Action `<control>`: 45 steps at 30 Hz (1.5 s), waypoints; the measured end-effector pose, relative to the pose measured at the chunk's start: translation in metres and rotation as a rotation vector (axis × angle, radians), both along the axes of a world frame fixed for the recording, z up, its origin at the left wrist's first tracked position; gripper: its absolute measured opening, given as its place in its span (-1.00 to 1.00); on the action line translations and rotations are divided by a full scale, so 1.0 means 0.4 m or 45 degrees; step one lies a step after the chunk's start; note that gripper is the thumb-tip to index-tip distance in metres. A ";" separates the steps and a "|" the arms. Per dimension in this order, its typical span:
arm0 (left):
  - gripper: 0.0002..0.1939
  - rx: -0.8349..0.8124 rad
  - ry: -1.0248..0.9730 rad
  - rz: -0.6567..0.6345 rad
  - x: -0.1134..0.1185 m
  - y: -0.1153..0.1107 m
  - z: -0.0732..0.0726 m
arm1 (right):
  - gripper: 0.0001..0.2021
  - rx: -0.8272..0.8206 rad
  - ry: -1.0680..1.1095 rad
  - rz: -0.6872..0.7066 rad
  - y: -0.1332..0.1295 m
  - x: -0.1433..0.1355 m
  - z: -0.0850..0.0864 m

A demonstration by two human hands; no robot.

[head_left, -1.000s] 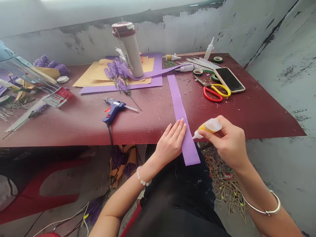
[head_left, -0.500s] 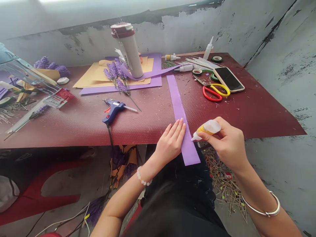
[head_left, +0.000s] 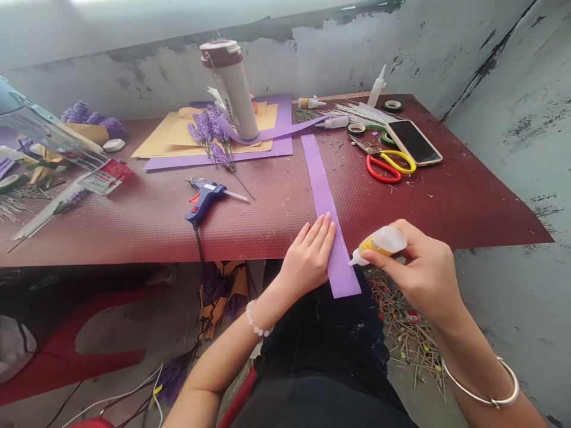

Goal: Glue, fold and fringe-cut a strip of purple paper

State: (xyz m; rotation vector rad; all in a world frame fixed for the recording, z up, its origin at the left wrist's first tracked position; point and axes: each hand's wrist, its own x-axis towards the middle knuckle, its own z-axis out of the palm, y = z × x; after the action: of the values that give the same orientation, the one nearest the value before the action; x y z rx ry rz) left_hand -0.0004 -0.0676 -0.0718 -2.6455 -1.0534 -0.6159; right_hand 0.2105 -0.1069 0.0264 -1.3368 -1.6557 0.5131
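A long purple paper strip (head_left: pixel 319 181) runs down the dark red tabletop, its near end sticking out past the front edge. My left hand (head_left: pixel 310 252) lies flat across the strip, fingers straight and side by side, pressing it down. In my right hand (head_left: pixel 423 267) is a glue bottle (head_left: pixel 379 245), white with a yellow label, held tilted with its nozzle down. The nozzle tip is at the strip's right edge, near the overhanging end. A thin line, perhaps glue, follows that right edge farther up.
A blue glue gun (head_left: pixel 205 199) lies left of the strip. Scissors (head_left: pixel 390 165), a phone (head_left: pixel 414 142) and tape rolls are at the right. A tumbler (head_left: pixel 236 95) stands on paper sheets behind, beside purple flowers (head_left: pixel 207 131). The table's front edge (head_left: pixel 134 261) is close to me.
My right hand has brought the glue bottle toward me and slightly right, along the strip's edge to nearer its end. My left hand has stayed in place.
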 end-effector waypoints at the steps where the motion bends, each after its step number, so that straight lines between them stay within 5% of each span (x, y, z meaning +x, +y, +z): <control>1: -0.39 -0.015 0.008 -0.005 0.000 -0.001 0.004 | -0.71 -0.002 0.001 0.002 -0.003 0.000 0.003; 13: -0.30 -0.247 0.117 0.017 0.005 -0.010 0.061 | -0.75 -0.033 0.061 0.043 -0.026 -0.002 0.018; 26: -0.25 -0.374 0.091 0.009 0.002 -0.007 0.073 | -0.74 -0.093 0.106 0.101 -0.054 0.005 0.039; 36: -0.25 -0.406 0.102 0.019 0.006 -0.005 0.087 | -0.73 -0.063 0.093 0.190 -0.069 0.016 0.013; 45: -0.24 -0.396 0.077 0.005 0.000 -0.007 0.076 | -0.75 -0.090 0.063 0.106 -0.059 0.009 0.036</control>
State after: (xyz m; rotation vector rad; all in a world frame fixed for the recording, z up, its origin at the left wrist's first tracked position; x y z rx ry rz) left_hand -0.0006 -0.0703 -0.0415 -2.9018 -1.2234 -0.3945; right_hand 0.2139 -0.1303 0.0409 -1.2995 -1.6713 0.6539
